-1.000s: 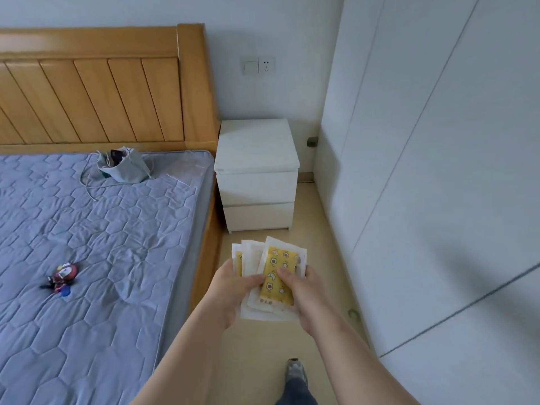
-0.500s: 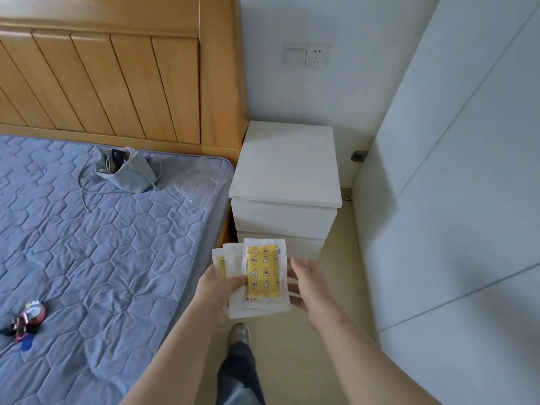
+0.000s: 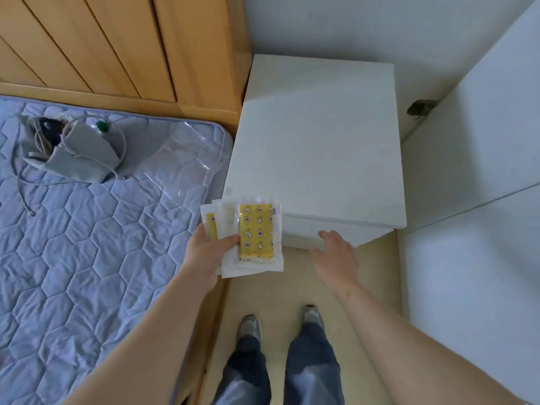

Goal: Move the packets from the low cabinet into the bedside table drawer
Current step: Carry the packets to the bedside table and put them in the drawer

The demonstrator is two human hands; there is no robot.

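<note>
fingers (image 3: 230, 239): my left hand (image 3: 204, 255) pinches the fanned glossy white packets with yellow star-print pads (image 3: 257, 235), thumb on top, leaving the other hand free.
right hand (image 3: 336, 255): loosely spread, tips at the shut flat white drawer front (image 3: 301, 232), ready to pull, i judge.
packets: just before the smooth boxy white bedside table (image 3: 315, 141), not yet inside.

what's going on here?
A person stands at the bedside table. The left hand grips a fanned stack of packets. The right hand, open, reaches to the drawer front. The drawer is shut, so no packets are in it yet.
</note>
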